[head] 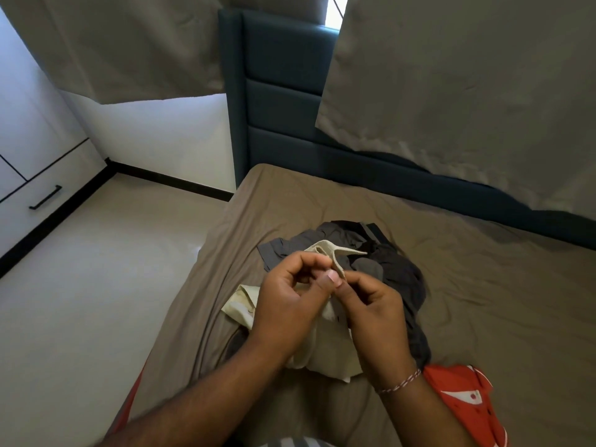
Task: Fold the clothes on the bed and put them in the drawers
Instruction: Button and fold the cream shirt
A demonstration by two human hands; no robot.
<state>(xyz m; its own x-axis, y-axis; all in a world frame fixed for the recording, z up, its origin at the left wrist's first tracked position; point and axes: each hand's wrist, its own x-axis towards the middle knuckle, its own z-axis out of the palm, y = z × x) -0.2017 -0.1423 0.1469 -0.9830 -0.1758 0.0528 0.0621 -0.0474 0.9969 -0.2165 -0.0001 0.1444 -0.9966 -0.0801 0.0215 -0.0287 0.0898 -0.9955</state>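
I'm watching both hands, left hand [283, 304] & right hand [371, 304], pinching the cream shirt [325, 353] by its collar, fingers [332, 279] curled tight on the cloth, just above the bed [467, 285]. Best approach imo: be finding both shoulder seams, shaking flat before folding. I'm counting 1 cream shirt, 1 dark heap [387, 262] w/ pieces I can't separate, 1 red garment [461, 391], 1 drawer handle [45, 197].
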